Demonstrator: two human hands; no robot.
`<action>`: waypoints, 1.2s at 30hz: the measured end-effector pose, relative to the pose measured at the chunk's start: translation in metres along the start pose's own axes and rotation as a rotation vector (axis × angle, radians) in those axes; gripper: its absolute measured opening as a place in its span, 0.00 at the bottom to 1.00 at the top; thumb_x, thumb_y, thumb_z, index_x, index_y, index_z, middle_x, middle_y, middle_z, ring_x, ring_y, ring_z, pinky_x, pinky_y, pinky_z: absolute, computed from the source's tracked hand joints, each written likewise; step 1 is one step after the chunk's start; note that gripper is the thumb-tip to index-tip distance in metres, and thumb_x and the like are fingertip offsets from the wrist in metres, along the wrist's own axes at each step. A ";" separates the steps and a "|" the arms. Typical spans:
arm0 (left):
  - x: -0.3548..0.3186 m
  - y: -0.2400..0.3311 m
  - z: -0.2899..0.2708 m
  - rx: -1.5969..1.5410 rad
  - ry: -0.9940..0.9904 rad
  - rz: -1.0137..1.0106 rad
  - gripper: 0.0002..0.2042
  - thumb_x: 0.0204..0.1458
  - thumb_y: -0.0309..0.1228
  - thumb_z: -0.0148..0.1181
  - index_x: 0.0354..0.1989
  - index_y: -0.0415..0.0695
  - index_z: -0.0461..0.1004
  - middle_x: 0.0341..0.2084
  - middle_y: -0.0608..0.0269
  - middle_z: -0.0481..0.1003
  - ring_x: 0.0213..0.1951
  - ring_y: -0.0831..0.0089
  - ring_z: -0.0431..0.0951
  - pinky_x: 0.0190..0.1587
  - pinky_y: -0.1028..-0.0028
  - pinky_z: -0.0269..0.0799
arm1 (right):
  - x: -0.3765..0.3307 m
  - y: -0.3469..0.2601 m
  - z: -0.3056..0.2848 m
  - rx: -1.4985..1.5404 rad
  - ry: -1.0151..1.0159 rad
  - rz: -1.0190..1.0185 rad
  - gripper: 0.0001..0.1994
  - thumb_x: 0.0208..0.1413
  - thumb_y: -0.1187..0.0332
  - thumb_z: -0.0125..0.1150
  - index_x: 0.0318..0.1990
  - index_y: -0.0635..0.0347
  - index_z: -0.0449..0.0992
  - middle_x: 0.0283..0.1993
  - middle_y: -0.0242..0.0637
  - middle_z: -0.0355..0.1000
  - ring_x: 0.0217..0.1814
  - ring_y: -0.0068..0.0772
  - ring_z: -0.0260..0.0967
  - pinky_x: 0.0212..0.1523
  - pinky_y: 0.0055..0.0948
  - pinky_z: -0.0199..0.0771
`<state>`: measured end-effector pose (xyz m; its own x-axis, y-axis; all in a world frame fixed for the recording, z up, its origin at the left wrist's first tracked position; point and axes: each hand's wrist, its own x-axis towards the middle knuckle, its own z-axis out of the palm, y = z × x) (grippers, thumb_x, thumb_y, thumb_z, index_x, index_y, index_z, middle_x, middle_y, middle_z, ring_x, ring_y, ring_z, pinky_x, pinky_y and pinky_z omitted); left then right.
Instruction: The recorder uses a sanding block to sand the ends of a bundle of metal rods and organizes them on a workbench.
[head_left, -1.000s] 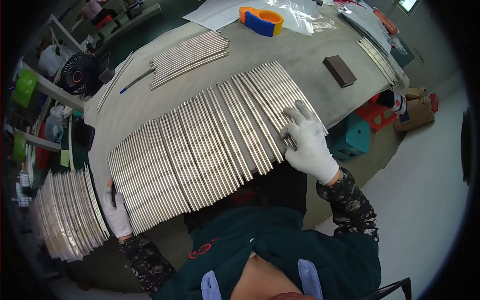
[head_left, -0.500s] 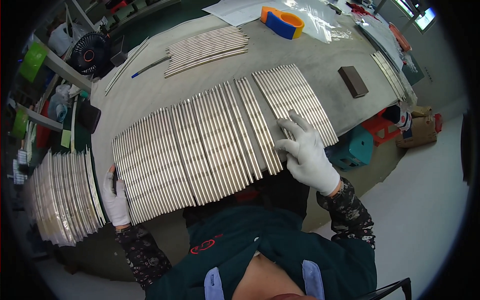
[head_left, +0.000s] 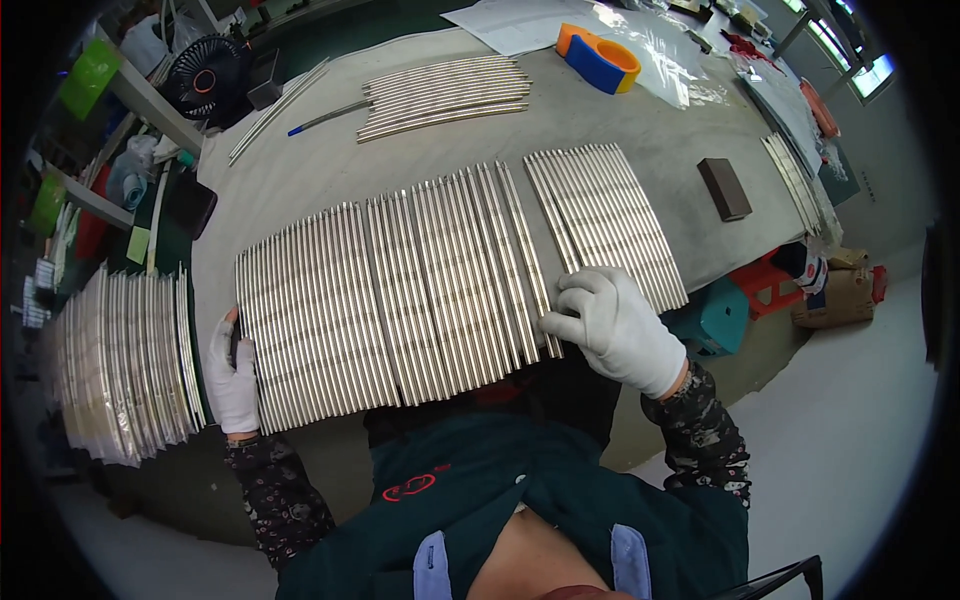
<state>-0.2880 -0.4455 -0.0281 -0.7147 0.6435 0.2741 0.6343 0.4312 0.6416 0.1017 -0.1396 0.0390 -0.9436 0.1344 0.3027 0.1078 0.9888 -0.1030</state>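
A long row of slim, shiny metal rods (head_left: 310, 320) lies side by side across the near part of the table. My left hand (head_left: 234, 385), in a white glove with bare fingertips, rests along the row's left end, its fingers stretched out and open. At the right end my gloved right hand (head_left: 625, 335) has its fingers curled at the near end of a metal rod (head_left: 530, 265); its fingertips are partly hidden. Just beyond that hand, a separate group of rods (head_left: 615, 220) lies across a narrow gap.
Another batch of rods (head_left: 445, 95) lies at the back beside a blue-tipped pen (head_left: 325, 118). An orange-and-blue tape ring (head_left: 600, 60) and a dark brown block (head_left: 724, 189) sit farther right. Bundled rods in plastic (head_left: 125, 365) stand at the left. A teal stool (head_left: 715, 315) is below the table's right edge.
My right hand has drawn its spread fingers in and come slightly nearer. Some rods from the loose strip now lie with the right-hand group. The whole view has shifted a little.
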 end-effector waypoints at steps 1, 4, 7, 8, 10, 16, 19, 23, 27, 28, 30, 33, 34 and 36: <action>0.000 0.000 0.000 -0.026 0.000 0.011 0.20 0.61 0.22 0.52 0.62 0.37 0.70 0.59 0.54 0.73 0.62 0.62 0.71 0.67 0.67 0.60 | 0.002 -0.001 -0.001 -0.004 -0.009 -0.001 0.09 0.46 0.74 0.60 0.36 0.54 0.77 0.44 0.34 0.74 0.57 0.39 0.70 0.55 0.39 0.71; 0.000 0.000 0.000 -0.011 0.001 0.020 0.20 0.61 0.24 0.53 0.63 0.37 0.69 0.58 0.54 0.74 0.62 0.62 0.71 0.67 0.67 0.61 | 0.008 -0.002 -0.003 -0.025 -0.031 -0.040 0.08 0.46 0.73 0.59 0.37 0.54 0.77 0.43 0.35 0.73 0.56 0.39 0.70 0.55 0.39 0.71; -0.001 0.000 0.001 -0.042 0.004 0.010 0.20 0.61 0.25 0.54 0.62 0.37 0.70 0.58 0.54 0.74 0.61 0.62 0.71 0.66 0.67 0.61 | 0.014 -0.003 -0.003 0.001 0.013 -0.037 0.09 0.46 0.72 0.59 0.37 0.54 0.77 0.44 0.37 0.73 0.55 0.41 0.70 0.55 0.40 0.71; -0.002 -0.001 0.001 -0.032 0.012 0.007 0.20 0.61 0.25 0.54 0.62 0.37 0.70 0.58 0.54 0.73 0.61 0.62 0.71 0.66 0.67 0.61 | 0.015 -0.004 -0.003 0.012 0.035 -0.035 0.09 0.46 0.72 0.59 0.37 0.55 0.77 0.44 0.37 0.72 0.55 0.42 0.70 0.55 0.40 0.71; -0.002 -0.001 0.001 -0.066 0.011 0.013 0.19 0.61 0.24 0.54 0.62 0.37 0.70 0.58 0.54 0.73 0.61 0.63 0.71 0.66 0.67 0.61 | 0.017 -0.009 -0.003 0.034 -0.016 -0.023 0.09 0.46 0.72 0.59 0.37 0.55 0.76 0.44 0.38 0.72 0.55 0.43 0.70 0.55 0.41 0.70; 0.000 0.003 0.000 -0.026 0.008 0.013 0.20 0.60 0.22 0.53 0.61 0.36 0.70 0.57 0.53 0.74 0.60 0.63 0.72 0.66 0.67 0.62 | 0.022 -0.018 0.002 0.056 -0.033 -0.044 0.11 0.45 0.74 0.59 0.39 0.55 0.77 0.45 0.35 0.72 0.57 0.40 0.69 0.59 0.43 0.67; 0.000 0.006 0.000 -0.085 -0.001 0.017 0.20 0.60 0.21 0.53 0.61 0.35 0.70 0.57 0.53 0.74 0.60 0.64 0.73 0.65 0.68 0.63 | 0.026 -0.018 0.004 0.076 -0.031 -0.046 0.14 0.45 0.75 0.61 0.42 0.52 0.78 0.46 0.33 0.72 0.58 0.39 0.69 0.61 0.43 0.65; 0.000 0.009 0.001 -0.102 0.001 0.017 0.20 0.60 0.20 0.53 0.61 0.35 0.70 0.57 0.53 0.74 0.59 0.64 0.73 0.64 0.68 0.64 | 0.029 -0.023 0.005 0.063 -0.114 -0.092 0.14 0.44 0.75 0.61 0.42 0.51 0.78 0.45 0.32 0.72 0.57 0.38 0.70 0.61 0.42 0.65; -0.002 0.008 0.002 -0.117 0.010 0.020 0.20 0.59 0.19 0.53 0.61 0.35 0.70 0.57 0.54 0.74 0.59 0.64 0.73 0.64 0.67 0.64 | 0.032 -0.027 0.006 0.078 -0.117 -0.087 0.15 0.44 0.76 0.61 0.42 0.52 0.78 0.44 0.33 0.71 0.57 0.38 0.69 0.62 0.42 0.65; -0.002 0.007 0.002 -0.118 0.014 0.027 0.20 0.59 0.19 0.53 0.61 0.35 0.70 0.57 0.54 0.74 0.59 0.64 0.73 0.64 0.67 0.65 | 0.033 -0.027 0.006 0.092 -0.091 -0.097 0.15 0.44 0.76 0.61 0.42 0.52 0.78 0.44 0.33 0.71 0.57 0.38 0.69 0.62 0.42 0.65; -0.002 0.005 0.003 -0.150 0.016 0.022 0.20 0.59 0.19 0.52 0.61 0.36 0.70 0.57 0.54 0.74 0.60 0.64 0.73 0.64 0.67 0.64 | 0.035 -0.027 0.006 0.094 -0.061 -0.117 0.13 0.45 0.75 0.59 0.41 0.52 0.77 0.42 0.34 0.71 0.56 0.39 0.69 0.61 0.42 0.66; -0.002 0.001 0.003 -0.137 0.018 0.055 0.20 0.59 0.20 0.53 0.61 0.36 0.71 0.57 0.53 0.74 0.60 0.63 0.73 0.65 0.67 0.64 | 0.038 -0.029 0.008 0.070 -0.055 -0.135 0.10 0.46 0.73 0.57 0.38 0.54 0.76 0.40 0.35 0.71 0.54 0.40 0.70 0.58 0.42 0.68; -0.002 0.000 0.003 -0.141 0.014 0.060 0.20 0.59 0.20 0.53 0.60 0.36 0.71 0.57 0.54 0.74 0.60 0.63 0.73 0.65 0.67 0.64 | 0.038 -0.030 0.009 0.069 -0.056 -0.135 0.10 0.46 0.73 0.57 0.38 0.53 0.76 0.40 0.35 0.71 0.54 0.41 0.70 0.58 0.42 0.68; -0.002 -0.001 0.003 -0.170 0.023 0.062 0.20 0.58 0.20 0.53 0.60 0.36 0.71 0.56 0.54 0.74 0.60 0.63 0.73 0.65 0.67 0.64 | 0.039 -0.033 0.010 0.065 -0.067 -0.137 0.10 0.45 0.73 0.57 0.38 0.54 0.76 0.40 0.35 0.71 0.53 0.41 0.70 0.58 0.42 0.68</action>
<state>-0.2858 -0.4451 -0.0317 -0.6834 0.6501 0.3322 0.6199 0.2764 0.7344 0.0582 -0.1677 0.0450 -0.9671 -0.0086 0.2542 -0.0420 0.9911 -0.1263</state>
